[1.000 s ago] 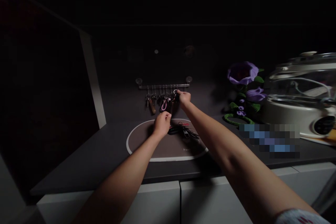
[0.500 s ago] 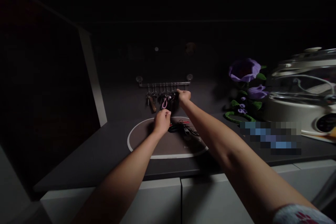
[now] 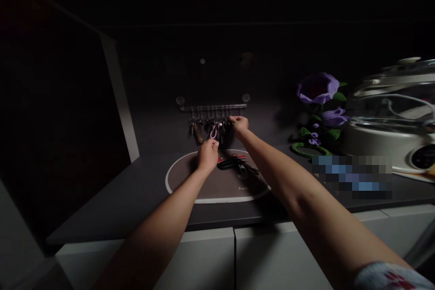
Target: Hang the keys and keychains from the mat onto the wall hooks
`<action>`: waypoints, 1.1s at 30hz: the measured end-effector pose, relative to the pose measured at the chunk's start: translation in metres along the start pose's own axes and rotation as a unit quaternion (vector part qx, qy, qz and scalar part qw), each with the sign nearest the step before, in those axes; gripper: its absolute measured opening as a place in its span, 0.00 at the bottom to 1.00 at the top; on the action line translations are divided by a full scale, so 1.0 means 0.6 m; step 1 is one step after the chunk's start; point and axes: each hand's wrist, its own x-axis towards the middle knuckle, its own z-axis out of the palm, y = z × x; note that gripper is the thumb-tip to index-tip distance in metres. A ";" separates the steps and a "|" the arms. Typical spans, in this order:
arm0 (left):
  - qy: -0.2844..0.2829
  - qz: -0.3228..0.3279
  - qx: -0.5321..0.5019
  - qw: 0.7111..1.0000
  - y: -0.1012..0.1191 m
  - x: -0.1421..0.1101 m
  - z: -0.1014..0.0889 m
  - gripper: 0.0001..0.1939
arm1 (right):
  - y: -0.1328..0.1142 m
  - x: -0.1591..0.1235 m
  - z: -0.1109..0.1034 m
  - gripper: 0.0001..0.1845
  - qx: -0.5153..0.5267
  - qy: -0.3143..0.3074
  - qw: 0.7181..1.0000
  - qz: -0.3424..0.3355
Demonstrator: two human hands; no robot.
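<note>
Remotely, I cannot determine whether the right hand (image 3: 240,124) holds any keys (image 3: 192,129); the appliance (image 3: 380,142) at the right end of the worktop (image 3: 112,204) is cut off.

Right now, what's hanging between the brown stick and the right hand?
The head view shows a pink loop and keys between the brown stick and right hand.

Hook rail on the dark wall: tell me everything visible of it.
The hook rail looks like clear plastic: a straight, nearly level bar with small hooks beneath and a round, clear mount at each end. It is on the dark wall, above the oval mat. Keys, a brown fob and a pink loop hang below it. The right hand's grip is by its right-hand hooks; contact is unclear.
</note>
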 end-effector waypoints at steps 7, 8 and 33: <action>-0.012 -0.002 -0.002 1.000 -0.003 0.000 0.002 0.08 | -0.008 -0.005 -0.009 0.08 -0.008 -0.045 0.999 0.009; -0.014 -0.002 -0.002 1.000 -0.003 0.000 0.002 0.08 | -0.009 -0.007 -0.011 0.07 -0.011 -0.048 0.999 0.011; -0.140 0.082 0.107 0.981 -0.023 0.004 0.007 0.12 | -0.010 -0.149 -0.099 0.05 -0.093 -0.191 0.977 0.010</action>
